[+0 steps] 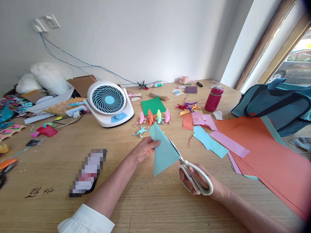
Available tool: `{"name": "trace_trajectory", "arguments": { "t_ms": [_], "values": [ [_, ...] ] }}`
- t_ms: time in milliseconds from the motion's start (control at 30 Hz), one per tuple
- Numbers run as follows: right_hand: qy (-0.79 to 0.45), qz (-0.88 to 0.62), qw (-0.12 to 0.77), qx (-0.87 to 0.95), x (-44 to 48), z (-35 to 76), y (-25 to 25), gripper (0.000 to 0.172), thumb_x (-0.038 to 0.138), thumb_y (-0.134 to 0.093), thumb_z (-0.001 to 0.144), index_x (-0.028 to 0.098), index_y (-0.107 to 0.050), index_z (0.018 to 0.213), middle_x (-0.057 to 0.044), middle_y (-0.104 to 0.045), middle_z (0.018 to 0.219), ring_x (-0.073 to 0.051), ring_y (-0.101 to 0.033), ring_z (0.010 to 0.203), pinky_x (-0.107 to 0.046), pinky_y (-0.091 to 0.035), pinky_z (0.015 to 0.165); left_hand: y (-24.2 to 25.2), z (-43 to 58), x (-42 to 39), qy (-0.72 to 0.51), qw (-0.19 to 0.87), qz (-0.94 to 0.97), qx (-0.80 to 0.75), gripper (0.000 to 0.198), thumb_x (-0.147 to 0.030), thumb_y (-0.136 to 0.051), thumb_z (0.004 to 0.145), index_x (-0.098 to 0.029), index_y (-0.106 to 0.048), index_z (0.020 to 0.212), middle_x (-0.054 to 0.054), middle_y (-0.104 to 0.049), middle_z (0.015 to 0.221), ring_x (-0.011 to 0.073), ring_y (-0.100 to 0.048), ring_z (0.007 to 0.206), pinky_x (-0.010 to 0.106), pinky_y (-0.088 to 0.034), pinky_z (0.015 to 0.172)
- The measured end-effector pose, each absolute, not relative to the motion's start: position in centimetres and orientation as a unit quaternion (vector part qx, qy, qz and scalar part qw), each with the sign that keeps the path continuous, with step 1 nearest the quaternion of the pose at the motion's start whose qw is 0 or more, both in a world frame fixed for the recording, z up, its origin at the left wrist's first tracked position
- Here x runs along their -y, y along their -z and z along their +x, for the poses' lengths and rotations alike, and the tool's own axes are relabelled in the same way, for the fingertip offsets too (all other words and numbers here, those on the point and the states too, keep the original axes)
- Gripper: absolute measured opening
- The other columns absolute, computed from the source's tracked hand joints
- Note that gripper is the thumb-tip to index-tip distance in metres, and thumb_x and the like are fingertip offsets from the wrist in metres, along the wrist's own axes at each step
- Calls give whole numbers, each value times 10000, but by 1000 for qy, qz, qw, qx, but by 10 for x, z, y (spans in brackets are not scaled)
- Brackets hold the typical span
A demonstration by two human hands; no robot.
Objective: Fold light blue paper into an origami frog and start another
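My left hand [147,149] pinches a folded light-blue sheet of paper [164,153], thumb on its front. My right hand [204,179] grips a pair of scissors [198,178] with white handles, fingers through the loops. The scissor blades lie along the paper's right edge, and their tips point up and left. Whether they are cutting into it I cannot tell. Just beyond the paper stand several small origami figures [150,117] in pink, orange and green. A light-blue origami figure [141,131] lies near my left fingers.
A white fan [109,100] stands back left, a phone [88,173] nearer. Paper strips [211,140] and large orange sheets [264,155] cover the right side. Behind are a green sheet [153,105], a red bottle [213,99] and a teal bag [274,103].
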State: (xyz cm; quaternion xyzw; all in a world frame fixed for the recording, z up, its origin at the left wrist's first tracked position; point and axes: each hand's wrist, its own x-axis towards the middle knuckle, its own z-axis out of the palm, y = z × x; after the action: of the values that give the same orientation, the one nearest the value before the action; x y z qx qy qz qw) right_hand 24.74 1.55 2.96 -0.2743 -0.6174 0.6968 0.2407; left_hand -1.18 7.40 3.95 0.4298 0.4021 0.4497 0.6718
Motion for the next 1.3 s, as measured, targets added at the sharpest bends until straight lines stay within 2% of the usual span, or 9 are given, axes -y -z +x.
{"name": "trace_trajectory", "arguments": {
  "t_ms": [367, 700, 1133, 1300],
  "values": [
    [-705, -252, 254, 612, -17, 246, -22, 551, 657, -407, 933, 137, -583, 887, 23, -501, 584, -87, -470, 452, -214, -339, 440, -41, -9, -72, -425, 664, 457, -412, 414, -397, -852, 653, -139, -749, 961, 108, -760, 986, 265, -687, 960, 374, -482, 907],
    [-695, -267, 254, 617, -16, 246, -23, 567, 670, -403, 928, 136, -581, 859, 21, -494, 570, -81, -462, 433, -201, -315, 414, -42, -8, -70, -424, 658, 464, -415, 362, -393, -852, 658, -150, -764, 911, 83, -766, 927, 228, -690, 886, 339, -481, 877],
    [-693, -263, 267, 616, -16, 245, -23, 554, 661, -409, 929, 136, -565, 844, 26, -479, 565, -79, -456, 435, -205, -317, 428, -45, -4, -67, -412, 664, 477, -401, 369, -388, -848, 667, -154, -768, 940, 77, -766, 936, 221, -688, 896, 332, -487, 884],
    [-701, -268, 269, 604, -18, 245, -17, 569, 674, -431, 913, 128, -589, 878, 15, -507, 600, -79, -479, 443, -204, -335, 431, -42, -3, -66, -402, 664, 494, -391, 358, -369, -824, 713, -160, -762, 997, 68, -766, 960, 198, -681, 912, 316, -478, 907]
  ]
}}
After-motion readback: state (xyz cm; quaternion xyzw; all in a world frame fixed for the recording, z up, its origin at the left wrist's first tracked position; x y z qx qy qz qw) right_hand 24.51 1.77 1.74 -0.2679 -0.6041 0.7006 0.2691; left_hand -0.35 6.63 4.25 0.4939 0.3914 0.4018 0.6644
